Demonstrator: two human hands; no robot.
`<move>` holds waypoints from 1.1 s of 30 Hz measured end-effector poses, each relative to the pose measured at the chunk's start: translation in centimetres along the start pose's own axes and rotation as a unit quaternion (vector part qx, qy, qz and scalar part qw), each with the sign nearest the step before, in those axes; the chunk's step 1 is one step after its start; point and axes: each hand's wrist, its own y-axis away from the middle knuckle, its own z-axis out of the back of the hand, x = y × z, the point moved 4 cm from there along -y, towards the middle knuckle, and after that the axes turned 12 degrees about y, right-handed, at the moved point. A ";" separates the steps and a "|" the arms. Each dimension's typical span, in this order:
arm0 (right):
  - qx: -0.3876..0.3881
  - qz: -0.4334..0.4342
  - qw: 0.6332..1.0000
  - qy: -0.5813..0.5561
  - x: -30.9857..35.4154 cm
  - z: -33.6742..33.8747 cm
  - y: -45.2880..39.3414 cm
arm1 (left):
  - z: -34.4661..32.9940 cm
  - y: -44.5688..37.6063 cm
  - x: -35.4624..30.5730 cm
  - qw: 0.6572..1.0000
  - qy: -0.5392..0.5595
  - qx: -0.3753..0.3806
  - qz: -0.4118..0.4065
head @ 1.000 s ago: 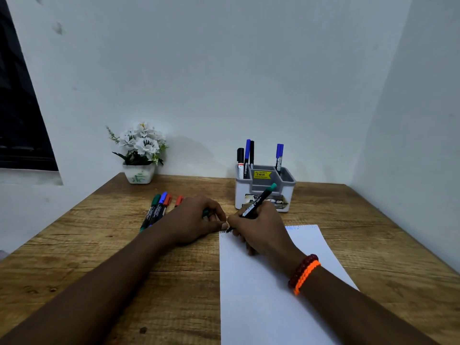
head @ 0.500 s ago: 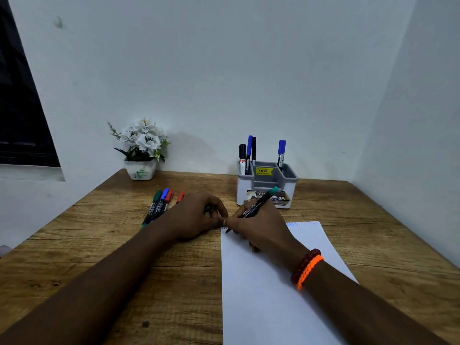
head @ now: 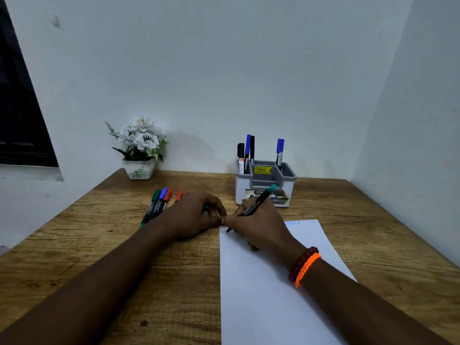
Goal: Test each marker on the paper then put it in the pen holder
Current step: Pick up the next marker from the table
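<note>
My right hand (head: 258, 225) grips a black marker with a green end (head: 258, 201), its tip touching the top left corner of the white paper (head: 268, 300). My left hand (head: 196, 215) rests on the table beside the paper's corner, fingers curled round a green cap (head: 205, 208) that barely shows. Several capped markers (head: 159, 202) lie on the table left of that hand. The grey and white pen holder (head: 265, 185) stands behind my hands with several markers upright in it.
A small white pot of white flowers (head: 139, 150) stands at the table's back left. White walls close in behind and on the right. The wooden table (head: 373, 232) stretches to the right of the paper.
Both hands stay nearly in place; the marker tip stays at the paper's top left corner. The view has shifted slightly.
</note>
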 end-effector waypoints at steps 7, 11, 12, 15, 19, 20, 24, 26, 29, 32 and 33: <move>-0.010 -0.008 1.000 -0.008 0.0 0.1 0.1 | 0.0 0.1 -0.1 1.000 0.010 -0.004 0.001; -0.002 -0.009 1.000 -0.009 0.0 0.1 0.1 | 0.0 0.1 -0.1 1.000 0.019 -0.003 0.001; -0.002 -0.009 1.000 -0.007 0.0 0.1 0.0 | 0.1 0.1 -0.2 1.000 0.020 -0.003 0.003; -0.002 -0.004 1.000 -0.008 -0.1 0.1 -0.1 | 0.1 0.1 -0.1 1.000 0.018 -0.005 0.005; -0.014 -0.014 1.000 -0.006 -0.5 0.0 -0.3 | 0.0 0.2 0.0 1.000 0.022 -0.001 0.005; -0.018 -0.018 1.000 -0.005 -0.7 -0.1 -0.3 | 0.0 0.2 0.0 1.000 0.023 -0.001 0.007; -0.022 -0.019 1.000 -0.011 -0.7 0.0 -0.3 | 0.0 0.1 -0.1 1.000 0.013 -0.001 0.009; -0.020 -0.021 1.000 -0.011 -0.6 0.0 -0.3 | 0.0 0.1 -0.1 1.000 0.012 -0.001 0.009; -0.015 -0.025 0.999 -0.014 -0.6 0.0 -0.2 | 0.0 0.1 -0.1 1.000 0.016 -0.002 0.007; -0.018 -0.026 0.999 -0.016 -0.5 0.3 0.0 | -0.1 0.1 0.1 1.000 0.017 -0.004 0.009; -0.020 -0.033 0.999 -0.031 -0.5 0.5 0.1 | 0.0 0.1 0.1 1.000 0.017 -0.005 0.011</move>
